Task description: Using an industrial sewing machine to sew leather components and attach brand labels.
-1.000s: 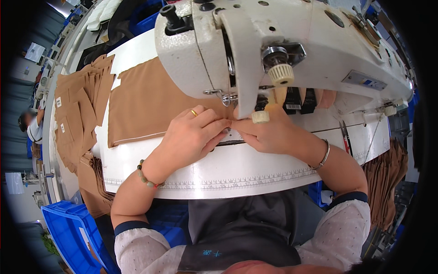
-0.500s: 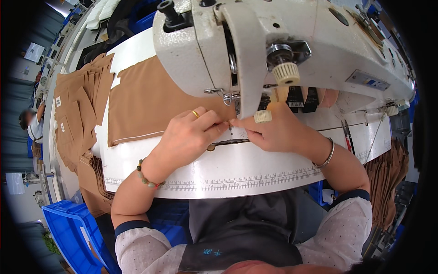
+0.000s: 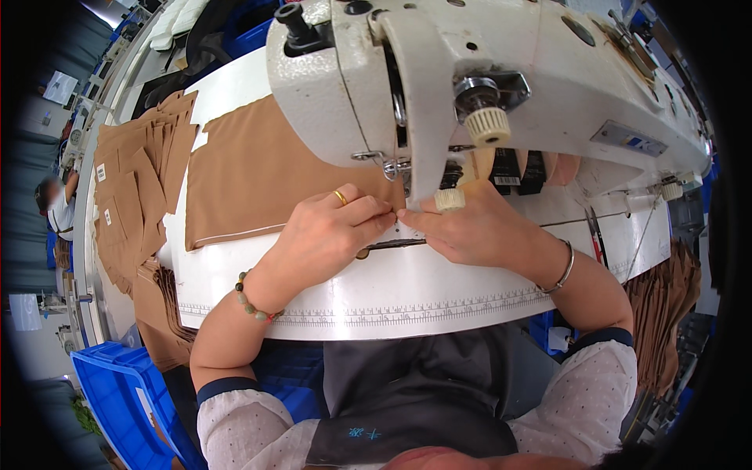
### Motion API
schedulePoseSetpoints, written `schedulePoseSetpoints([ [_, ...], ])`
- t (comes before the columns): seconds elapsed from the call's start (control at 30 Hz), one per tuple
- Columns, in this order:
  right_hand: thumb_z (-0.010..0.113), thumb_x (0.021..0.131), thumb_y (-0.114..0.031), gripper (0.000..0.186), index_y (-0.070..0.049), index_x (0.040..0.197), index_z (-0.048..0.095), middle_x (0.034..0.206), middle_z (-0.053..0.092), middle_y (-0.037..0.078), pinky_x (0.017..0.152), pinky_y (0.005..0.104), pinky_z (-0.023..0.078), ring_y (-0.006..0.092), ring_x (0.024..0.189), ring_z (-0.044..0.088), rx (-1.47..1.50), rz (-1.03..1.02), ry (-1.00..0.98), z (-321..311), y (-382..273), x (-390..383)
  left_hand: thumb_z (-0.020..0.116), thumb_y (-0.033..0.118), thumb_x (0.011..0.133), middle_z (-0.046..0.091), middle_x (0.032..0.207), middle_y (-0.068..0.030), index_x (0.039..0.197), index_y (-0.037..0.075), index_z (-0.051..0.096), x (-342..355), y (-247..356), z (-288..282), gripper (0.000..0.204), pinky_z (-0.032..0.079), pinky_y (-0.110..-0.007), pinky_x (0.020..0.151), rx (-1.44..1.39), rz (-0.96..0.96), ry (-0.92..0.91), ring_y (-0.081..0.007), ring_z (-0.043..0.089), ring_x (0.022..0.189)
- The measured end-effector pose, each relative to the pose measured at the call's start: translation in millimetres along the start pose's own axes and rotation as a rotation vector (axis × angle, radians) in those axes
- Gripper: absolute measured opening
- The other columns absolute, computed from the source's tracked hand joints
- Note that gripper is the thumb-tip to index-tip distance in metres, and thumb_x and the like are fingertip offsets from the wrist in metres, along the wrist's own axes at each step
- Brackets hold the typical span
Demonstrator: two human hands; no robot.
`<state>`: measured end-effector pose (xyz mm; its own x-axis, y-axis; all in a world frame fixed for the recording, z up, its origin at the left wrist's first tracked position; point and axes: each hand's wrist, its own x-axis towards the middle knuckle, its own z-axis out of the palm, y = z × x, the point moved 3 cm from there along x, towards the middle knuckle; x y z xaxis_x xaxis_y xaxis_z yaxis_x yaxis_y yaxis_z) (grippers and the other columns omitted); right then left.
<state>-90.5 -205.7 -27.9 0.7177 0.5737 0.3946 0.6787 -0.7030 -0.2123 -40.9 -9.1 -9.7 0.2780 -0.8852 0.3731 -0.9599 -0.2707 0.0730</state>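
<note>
A brown fabric panel (image 3: 243, 172) lies flat on the white sewing table (image 3: 313, 309), its right end running under the head of a white sewing machine (image 3: 325, 102). At that corner, just in front of the presser foot, my left hand (image 3: 333, 231) pinches the cloth between thumb and forefinger. My right hand (image 3: 470, 227) meets it there from the right, its fingertips pressed together on the same corner below the machine's cream knob (image 3: 450, 200). The fingertips almost touch. The needle area is partly hidden by the machine head.
Brown cut pieces (image 3: 129, 196) are heaped at the left, and more brown fabric (image 3: 666, 313) hangs at the right. Scissors (image 3: 597, 235) lie right of my right hand. A blue crate (image 3: 129, 399) stands lower left. Another person (image 3: 59, 207) is far left.
My right hand has shifted slightly, its fingers drawing in lower against the cloth corner beside the left fingertips. My left hand stays almost where it was.
</note>
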Motion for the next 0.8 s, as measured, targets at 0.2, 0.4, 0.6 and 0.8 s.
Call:
schedulePoseSetpoints([
  [0.2,0.069,0.079,-0.012,0.006,-0.009,0.083,0.068,0.060,0.061,0.008,0.054,0.0398,0.051,0.0259,0.055,0.066,-0.034,0.018,0.008,1,2,4,0.070,0.012,0.074,0.066,0.096,0.0048,0.098,0.011,0.078,3,-4,1,0.026,0.057,-0.028,0.070,0.047,-0.001,0.013,-0.0149,0.060,0.086],
  [0.4,0.069,0.076,-0.011,0.006,-0.007,0.081,0.069,0.062,0.062,0.010,0.055,0.0414,0.052,0.0269,0.058,0.067,-0.037,0.077,0.103,12,15,9,0.069,0.012,0.076,0.069,0.100,0.0048,0.095,0.014,0.078,11,-20,8,0.021,0.055,-0.030,0.073,0.116,0.002,0.084,-0.0150,0.065,0.090],
  [0.6,0.068,0.075,-0.012,0.006,-0.007,0.078,0.069,0.068,0.063,0.009,0.055,0.0389,0.053,0.0247,0.060,0.068,-0.163,0.040,0.111,17,11,9,0.075,0.002,0.072,0.064,0.083,0.0020,0.104,0.019,0.080,11,-29,15,0.037,0.048,-0.035,0.060,0.156,-0.113,0.097,-0.0202,0.062,0.072],
  [0.8,0.067,0.077,-0.012,0.005,-0.007,0.077,0.069,0.068,0.062,0.009,0.053,0.0376,0.052,0.0243,0.060,0.068,-0.164,0.028,0.108,15,11,9,0.074,0.002,0.071,0.065,0.083,0.0019,0.105,0.020,0.080,8,-33,20,0.039,0.048,-0.035,0.061,0.162,-0.137,0.086,-0.0214,0.061,0.070],
])
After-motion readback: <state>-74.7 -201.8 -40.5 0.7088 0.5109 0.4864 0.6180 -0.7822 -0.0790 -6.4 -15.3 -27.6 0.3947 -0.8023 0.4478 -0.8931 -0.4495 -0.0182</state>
